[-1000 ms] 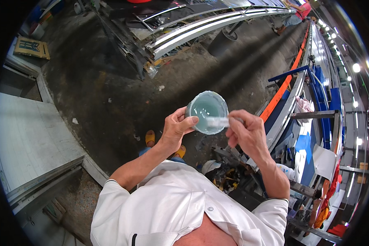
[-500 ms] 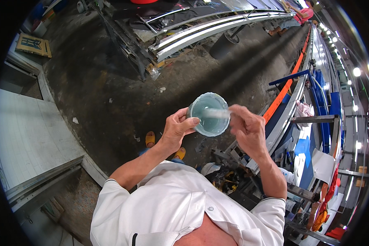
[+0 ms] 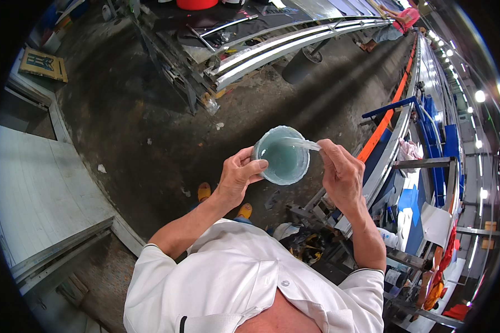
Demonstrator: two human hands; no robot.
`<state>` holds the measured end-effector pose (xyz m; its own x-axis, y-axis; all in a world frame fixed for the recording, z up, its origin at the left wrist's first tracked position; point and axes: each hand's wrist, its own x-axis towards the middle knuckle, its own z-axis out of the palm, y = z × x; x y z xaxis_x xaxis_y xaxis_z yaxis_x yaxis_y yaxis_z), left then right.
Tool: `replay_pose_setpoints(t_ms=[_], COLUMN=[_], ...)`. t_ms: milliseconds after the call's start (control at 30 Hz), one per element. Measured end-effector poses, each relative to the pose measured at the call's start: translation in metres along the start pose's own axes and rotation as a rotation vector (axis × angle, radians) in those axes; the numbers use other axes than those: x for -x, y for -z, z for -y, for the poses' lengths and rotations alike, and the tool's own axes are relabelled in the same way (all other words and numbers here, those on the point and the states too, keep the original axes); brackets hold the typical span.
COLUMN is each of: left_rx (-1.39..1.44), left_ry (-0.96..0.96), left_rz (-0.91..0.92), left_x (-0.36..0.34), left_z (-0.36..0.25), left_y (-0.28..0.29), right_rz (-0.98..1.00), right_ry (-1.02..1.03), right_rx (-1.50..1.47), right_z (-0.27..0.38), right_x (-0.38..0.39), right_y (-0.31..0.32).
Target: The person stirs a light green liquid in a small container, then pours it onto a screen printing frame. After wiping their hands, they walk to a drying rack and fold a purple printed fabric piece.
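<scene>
Nearest the camera was the person's white short-sleeved shirt, with both bare forearms rising from it toward the middle of the view. The left hand was closed around the side of a small round translucent plastic cup holding pale blue-green liquid, thumb lying on the near rim and fingers wrapped behind the wall, so the cup was held up in the air in front of the chest, tilted with its mouth toward the camera. The right hand was pinched shut on the end of a thin flat whitish stick, whose other end reached across the cup's rim and into the liquid.

Below the hands, the tips of two orange shoes showed on the dark stained concrete floor. To the left lay a pale grey planked platform. To the right ran a long metal rail with an orange stripe beside blue steel frames. Farther off, long silver metal profiles lay on a rack, a dark round bucket stood near them, and a red tub sat at the top edge.
</scene>
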<state>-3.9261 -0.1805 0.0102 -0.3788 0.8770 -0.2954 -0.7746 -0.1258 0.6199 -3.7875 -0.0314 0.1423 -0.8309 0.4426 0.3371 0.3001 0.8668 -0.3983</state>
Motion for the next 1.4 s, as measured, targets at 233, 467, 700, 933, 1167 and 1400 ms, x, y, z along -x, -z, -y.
replay_pose_setpoints(t_ms=[233,467,700,933,1167,1400], left_rx=[-0.043,-0.037,-0.065,-0.017,-0.076,-0.137], left_ry=[0.013,-0.065,0.037,0.103,0.181,0.216], left_rz=[-0.046,-0.017,0.053,0.103,0.110,0.183], left_x=[-0.001,-0.001,-0.004,-0.015,-0.028,-0.063], left_z=[-0.007,-0.016,-0.032,-0.055,-0.049,-0.027], left_y=[0.011,0.018,0.028,0.047,0.038,-0.001], right_rz=[0.322,0.115,0.237,0.390,0.342,0.287], right_ry=[-0.389,-0.392,-0.090,0.387,0.151,0.333], right_rx=[-0.329,-0.017,-0.008,-0.149,-0.064,0.110], right_z=[0.025,0.024,0.043,0.051,0.023,0.001], right_x=[0.009,-0.037,-0.084,-0.067,-0.053,-0.071], right_y=[0.017,0.017,-0.008,-0.015,0.027,0.018])
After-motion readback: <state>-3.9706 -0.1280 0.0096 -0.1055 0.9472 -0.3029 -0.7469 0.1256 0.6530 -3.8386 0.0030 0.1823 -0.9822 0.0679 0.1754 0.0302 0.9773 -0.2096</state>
